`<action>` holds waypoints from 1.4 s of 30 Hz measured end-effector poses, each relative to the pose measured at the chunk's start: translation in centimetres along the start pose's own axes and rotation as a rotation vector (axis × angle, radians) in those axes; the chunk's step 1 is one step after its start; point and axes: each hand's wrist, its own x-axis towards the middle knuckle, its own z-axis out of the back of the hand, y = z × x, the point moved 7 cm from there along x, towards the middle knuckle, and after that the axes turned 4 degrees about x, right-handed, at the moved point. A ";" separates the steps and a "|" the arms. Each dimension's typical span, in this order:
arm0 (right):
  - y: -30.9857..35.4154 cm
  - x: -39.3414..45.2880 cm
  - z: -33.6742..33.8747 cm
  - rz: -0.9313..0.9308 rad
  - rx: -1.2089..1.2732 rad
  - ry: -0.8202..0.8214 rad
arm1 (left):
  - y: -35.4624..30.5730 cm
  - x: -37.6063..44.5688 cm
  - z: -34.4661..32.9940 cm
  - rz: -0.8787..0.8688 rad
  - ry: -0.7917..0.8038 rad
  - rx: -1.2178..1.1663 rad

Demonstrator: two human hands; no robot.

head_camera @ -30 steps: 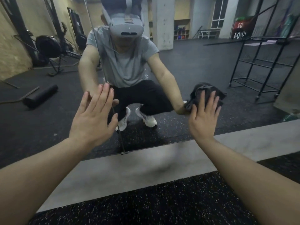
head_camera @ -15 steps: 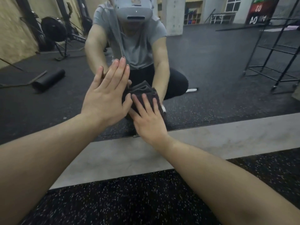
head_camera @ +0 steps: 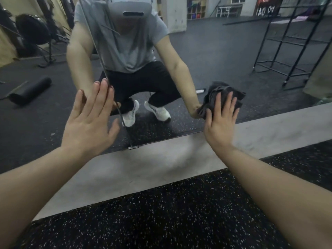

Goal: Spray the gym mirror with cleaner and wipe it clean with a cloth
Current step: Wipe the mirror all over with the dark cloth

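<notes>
Pressing dark cloth (head_camera: 222, 97) flat against mirror (head_camera: 215, 51) at right, right hand (head_camera: 220, 121) fingers straight; left hand (head_camera: 89, 121) resting open-palmed on glass at left.

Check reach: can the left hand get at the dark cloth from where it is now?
Probably yes. The left hand lies open and flat against the mirror, holding nothing. The cloth is pressed to the glass under the right hand, with bare mirror and nothing else between them.
</notes>
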 end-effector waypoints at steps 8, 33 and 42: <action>11.5 -6.1 -5.4 0.067 0.155 -0.015 | 0.0 -0.1 0.0 -0.009 -0.023 -0.036; 0.9 -2.5 -2.1 1.205 -0.442 0.290 | -0.3 0.0 0.1 -0.019 -0.078 -0.046; 17.6 -9.4 -8.1 1.399 -0.355 0.240 | 0.2 -0.3 0.3 -0.066 -0.068 -0.029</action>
